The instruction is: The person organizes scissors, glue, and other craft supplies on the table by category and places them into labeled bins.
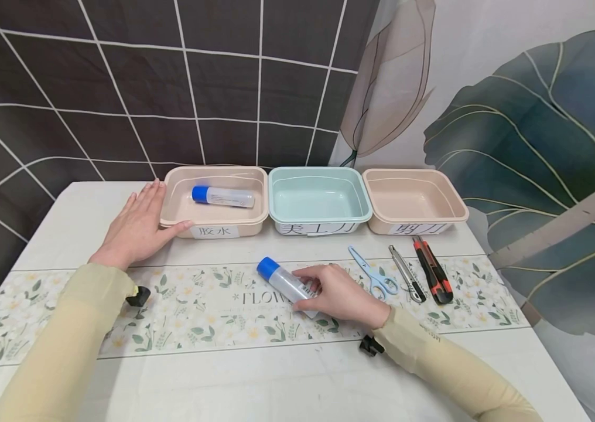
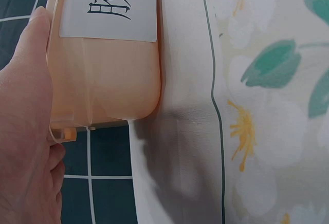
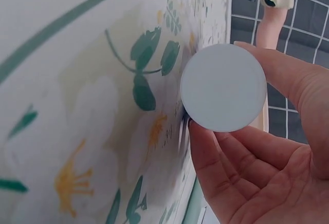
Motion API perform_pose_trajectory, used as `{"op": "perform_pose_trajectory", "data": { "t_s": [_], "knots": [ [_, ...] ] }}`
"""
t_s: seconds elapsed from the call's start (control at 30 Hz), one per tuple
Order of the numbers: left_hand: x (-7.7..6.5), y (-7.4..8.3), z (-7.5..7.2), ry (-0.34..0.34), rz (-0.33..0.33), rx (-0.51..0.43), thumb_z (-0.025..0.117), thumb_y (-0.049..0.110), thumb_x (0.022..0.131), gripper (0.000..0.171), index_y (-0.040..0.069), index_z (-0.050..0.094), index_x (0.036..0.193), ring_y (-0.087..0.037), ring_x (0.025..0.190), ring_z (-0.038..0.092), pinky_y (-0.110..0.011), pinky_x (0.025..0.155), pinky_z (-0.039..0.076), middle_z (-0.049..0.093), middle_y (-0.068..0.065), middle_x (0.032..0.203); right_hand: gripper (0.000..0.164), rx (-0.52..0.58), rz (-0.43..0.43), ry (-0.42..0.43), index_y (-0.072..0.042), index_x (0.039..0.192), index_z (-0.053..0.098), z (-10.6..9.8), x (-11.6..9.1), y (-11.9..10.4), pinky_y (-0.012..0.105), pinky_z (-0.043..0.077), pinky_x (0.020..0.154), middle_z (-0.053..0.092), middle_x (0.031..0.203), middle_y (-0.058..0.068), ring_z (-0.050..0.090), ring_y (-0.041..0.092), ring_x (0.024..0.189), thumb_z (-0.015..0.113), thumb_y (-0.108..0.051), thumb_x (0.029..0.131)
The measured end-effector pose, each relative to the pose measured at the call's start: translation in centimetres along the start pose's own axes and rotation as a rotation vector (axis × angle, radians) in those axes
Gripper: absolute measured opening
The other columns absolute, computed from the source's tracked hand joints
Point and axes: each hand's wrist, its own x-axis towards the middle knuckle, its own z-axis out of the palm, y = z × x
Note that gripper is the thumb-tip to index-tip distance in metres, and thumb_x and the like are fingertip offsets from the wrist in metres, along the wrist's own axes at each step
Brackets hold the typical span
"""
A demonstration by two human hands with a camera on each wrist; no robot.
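My left hand [image 1: 136, 225] lies along the left side of a pink bin [image 1: 215, 221], its fingers straight and the thumb at the front rim. Inside that bin lies a glue bottle with a blue cap [image 1: 224, 196]. Over the table runner, my right hand [image 1: 337, 293] pinches a second clear glue bottle [image 1: 284, 281] between thumb and fingers, its blue cap pointing to the back left. In the right wrist view, the round pale base of this bottle [image 3: 223, 88] faces the camera. The left wrist view shows the left thumb [image 2: 36, 44] against the bin's edge.
A light blue bin [image 1: 320, 199] and another pink bin [image 1: 416, 199] stand in a row beside the first, each with a paper label. In front of them lie blue scissors [image 1: 373, 274], a slim silver utility knife [image 1: 407, 272] and a red-and-black utility knife [image 1: 433, 271].
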Motion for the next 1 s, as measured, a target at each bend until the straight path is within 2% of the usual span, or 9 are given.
{"op": "perform_pose_trajectory", "data": {
  "t_s": [0.53, 0.77, 1.0],
  "knots": [
    [0.0, 0.0, 0.1, -0.001, -0.006, 0.002, 0.047, 0.070, 0.097, 0.109, -0.007, 0.003, 0.159, -0.040, 0.153, 0.004, -0.049, 0.123, -0.005, 0.003, -0.027, 0.166, 0.053, 0.032, -0.004, -0.012, -0.006, 0.132, 0.068, -0.5, -0.2, -0.4, 0.026, 0.055, 0.068, 0.070, 0.098, -0.003, 0.061, 0.007, 0.079, 0.086, -0.020, 0.084],
    [0.0, 0.0, 0.0, -0.002, -0.010, -0.002, 0.047, 0.071, 0.096, 0.109, -0.007, 0.003, 0.160, -0.041, 0.153, 0.005, -0.048, 0.123, -0.005, 0.005, -0.028, 0.166, 0.054, 0.057, -0.046, 0.013, -0.005, 0.134, 0.067, -1.1, 0.2, -0.9, 0.025, 0.057, 0.071, 0.072, 0.108, 0.003, 0.065, 0.009, 0.083, 0.085, -0.015, 0.084],
    [0.0, 0.0, 0.0, -0.003, -0.007, 0.000, 0.047, 0.070, 0.096, 0.109, -0.007, 0.003, 0.159, -0.040, 0.153, 0.004, -0.049, 0.123, -0.004, 0.004, -0.027, 0.166, 0.052, 0.061, -0.076, 0.040, -0.006, 0.133, 0.067, -2.2, 1.0, -1.7, 0.025, 0.058, 0.069, 0.072, 0.107, 0.002, 0.066, 0.011, 0.086, 0.084, -0.012, 0.084]
  ]
}}
